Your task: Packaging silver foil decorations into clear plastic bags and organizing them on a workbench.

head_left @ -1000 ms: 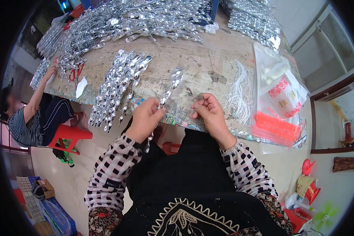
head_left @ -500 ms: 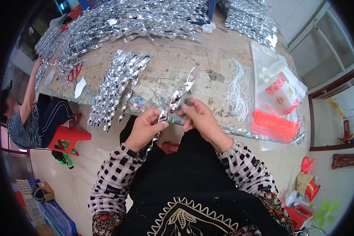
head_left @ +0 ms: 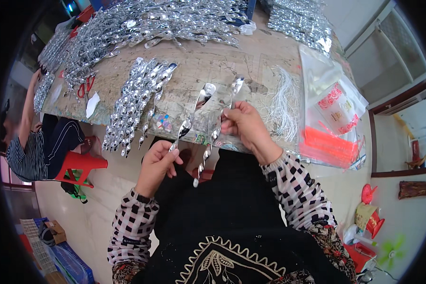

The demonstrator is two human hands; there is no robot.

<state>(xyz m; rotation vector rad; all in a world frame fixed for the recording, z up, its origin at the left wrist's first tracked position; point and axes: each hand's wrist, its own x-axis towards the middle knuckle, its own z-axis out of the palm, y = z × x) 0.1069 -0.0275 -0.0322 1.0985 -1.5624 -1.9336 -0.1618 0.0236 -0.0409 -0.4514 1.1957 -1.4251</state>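
Head view: my left fingers (head_left: pixel 171 156) pinch low end of silver twisty strip (head_left: pixel 185 125), top pointing up and away. My right fingers (head_left: pixel 232 114) pinch second strip (head_left: pixel 207 152) partway, tail hanging down between. Held apart, maybe so twists don't tangle. Strip heap (head_left: pixel 136 102) on worktop (head_left: pixel 222 61) beyond left fingers; white strings (head_left: pixel 285 102) just right of right fingers. Before, fingers close, strips looked like one bunch; now two, spread apart.

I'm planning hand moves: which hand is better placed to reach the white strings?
Probably the right hand: it is clearly nearer the white strings than the left hand. Each hand holds a twisted silver strip.
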